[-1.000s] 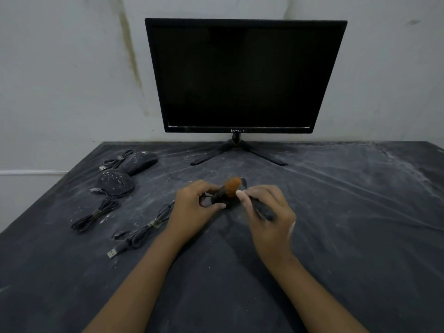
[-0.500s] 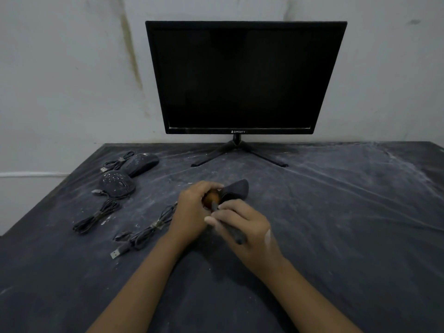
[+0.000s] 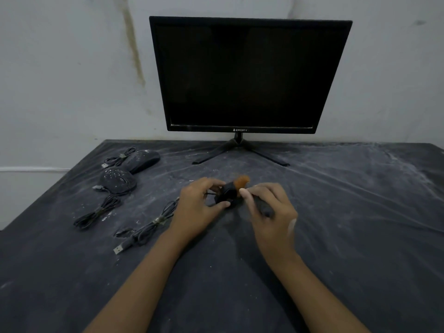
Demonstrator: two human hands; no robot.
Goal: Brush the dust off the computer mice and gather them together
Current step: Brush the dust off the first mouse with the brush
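Observation:
My left hand point(image 3: 199, 207) grips a black mouse point(image 3: 225, 194) at the middle of the dark table. Its bundled cable point(image 3: 149, 227) trails left to a USB plug. My right hand point(image 3: 271, 210) holds a brush by its dark handle. The brush's orange bristles point(image 3: 241, 181) lie on the far end of that mouse. Two other black mice sit at the far left: a dust-speckled one point(image 3: 117, 180) and a smoother one point(image 3: 144, 159) behind it, each with a tied cable.
A black monitor point(image 3: 247, 75) on a splayed stand point(image 3: 240, 150) stands at the back against the wall. The table point(image 3: 348, 236) is covered with dusty dark cloth under wrinkled plastic film. Its left edge runs diagonally at the left.
The brush has swept from the near end of the mouse to its far end, and my right hand has moved right and away. My left hand still holds the mouse.

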